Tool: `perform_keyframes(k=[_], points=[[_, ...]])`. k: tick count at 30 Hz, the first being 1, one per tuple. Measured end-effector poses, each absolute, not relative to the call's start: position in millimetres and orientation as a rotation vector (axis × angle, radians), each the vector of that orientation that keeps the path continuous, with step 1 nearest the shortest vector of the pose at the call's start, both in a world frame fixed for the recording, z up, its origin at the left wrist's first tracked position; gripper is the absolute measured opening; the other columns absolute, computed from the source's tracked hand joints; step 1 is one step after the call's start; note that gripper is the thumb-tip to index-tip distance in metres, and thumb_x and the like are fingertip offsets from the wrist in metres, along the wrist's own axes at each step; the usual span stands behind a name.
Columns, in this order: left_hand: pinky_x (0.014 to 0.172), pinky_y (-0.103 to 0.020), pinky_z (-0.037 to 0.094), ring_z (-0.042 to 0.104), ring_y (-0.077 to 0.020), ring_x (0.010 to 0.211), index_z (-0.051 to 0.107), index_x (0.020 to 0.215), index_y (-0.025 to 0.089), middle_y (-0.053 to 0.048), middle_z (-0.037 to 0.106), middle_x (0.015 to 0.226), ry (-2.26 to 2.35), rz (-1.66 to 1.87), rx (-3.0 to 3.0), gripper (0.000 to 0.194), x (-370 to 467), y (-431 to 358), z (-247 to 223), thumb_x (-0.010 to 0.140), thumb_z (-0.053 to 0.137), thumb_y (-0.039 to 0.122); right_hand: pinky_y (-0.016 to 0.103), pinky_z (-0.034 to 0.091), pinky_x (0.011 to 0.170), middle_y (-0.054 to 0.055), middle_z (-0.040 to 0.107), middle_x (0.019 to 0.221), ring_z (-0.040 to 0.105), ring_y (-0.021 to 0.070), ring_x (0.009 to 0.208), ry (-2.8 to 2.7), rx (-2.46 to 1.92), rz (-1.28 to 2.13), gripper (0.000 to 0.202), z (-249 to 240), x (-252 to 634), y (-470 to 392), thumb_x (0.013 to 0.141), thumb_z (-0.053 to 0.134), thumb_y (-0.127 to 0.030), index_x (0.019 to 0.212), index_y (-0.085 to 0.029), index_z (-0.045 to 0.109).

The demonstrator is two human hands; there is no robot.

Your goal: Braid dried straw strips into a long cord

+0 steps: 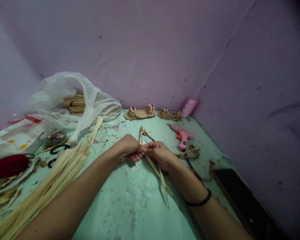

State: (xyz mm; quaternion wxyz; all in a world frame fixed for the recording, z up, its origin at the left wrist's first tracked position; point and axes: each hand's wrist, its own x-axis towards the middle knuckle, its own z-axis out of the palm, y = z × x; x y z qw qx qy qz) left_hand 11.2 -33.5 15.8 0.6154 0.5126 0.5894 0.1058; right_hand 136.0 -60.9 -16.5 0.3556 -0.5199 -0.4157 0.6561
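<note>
My left hand (131, 147) and my right hand (158, 153) meet near the middle of the table, fingertips nearly touching, both pinching a braided straw cord (141, 135). The cord's finished part bends into a narrow loop beyond my fingers. Loose pale strands (162, 178) hang from the grip toward me, under and beside my right hand. A dark band circles my right forearm. To the left lies a long bundle of dry straw strips (65, 166).
A plastic bag (90, 96) with rolled straw stands back left. Black-handled scissors (60, 148) and red yarn (10, 166) lie left. Small woven slippers (142, 113) sit by the wall. A pink glue gun (183, 135), braided cord (193, 154) and a phone (247, 203) are right.
</note>
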Motion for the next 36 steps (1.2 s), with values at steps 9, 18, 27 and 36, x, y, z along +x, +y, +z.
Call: perform_keyframes(k=[9, 18, 27, 36], points=[[0.036, -0.024, 0.032, 0.036, -0.0094, 0.027, 0.044, 0.043, 0.015, 0.001, 0.04, 0.031, 1.491, 0.11, 1.405, 0.018, 13.2, -34.5, 10.0, 0.06, 0.047, 0.009, 0.019, 0.032, 0.049, 0.003, 0.063, 0.062, 0.049, 0.0097, 0.056, -1.792, -1.61, 1.024, 0.015, -29.7, 135.7, -57.9, 0.066, 0.051, -0.02, 0.069, -0.012, 0.064], [0.041, -0.021, 0.024, 0.036, -0.009, 0.044, 0.052, 0.048, 0.013, 0.003, 0.037, 0.039, 1.598, 0.247, 1.693, 0.003, 9.2, -29.3, -1.7, 0.048, 0.053, 0.016, 0.019, 0.031, 0.049, 0.004, 0.064, 0.063, 0.052, 0.0112, 0.056, -1.916, -1.704, 0.791, 0.018, -14.6, 135.8, -65.4, 0.066, 0.049, -0.018, 0.071, -0.014, 0.066], [0.036, -0.021, 0.013, 0.021, -0.0038, 0.036, 0.039, 0.04, 0.015, 0.007, 0.025, 0.033, 1.54, 0.424, 1.403, 0.012, 12.0, -41.2, -8.3, 0.044, 0.048, 0.009, 0.025, 0.024, 0.047, 0.007, 0.06, 0.052, 0.046, 0.013, 0.047, -1.895, -1.946, 0.723, 0.014, 9.4, 130.2, -83.1, 0.061, 0.054, -0.02, 0.06, -0.015, 0.067], [0.032, -0.019, 0.012, 0.022, -0.0033, 0.029, 0.048, 0.046, 0.013, 0.007, 0.032, 0.031, 1.333, 0.446, 1.246, 0.003, -1.2, -42.4, 5.8, 0.048, 0.051, 0.014, 0.026, 0.021, 0.048, 0.008, 0.064, 0.06, 0.048, 0.0142, 0.051, -2.123, -1.841, 0.619, 0.019, 14.5, 118.4, -94.5, 0.064, 0.05, -0.016, 0.066, -0.017, 0.069]])
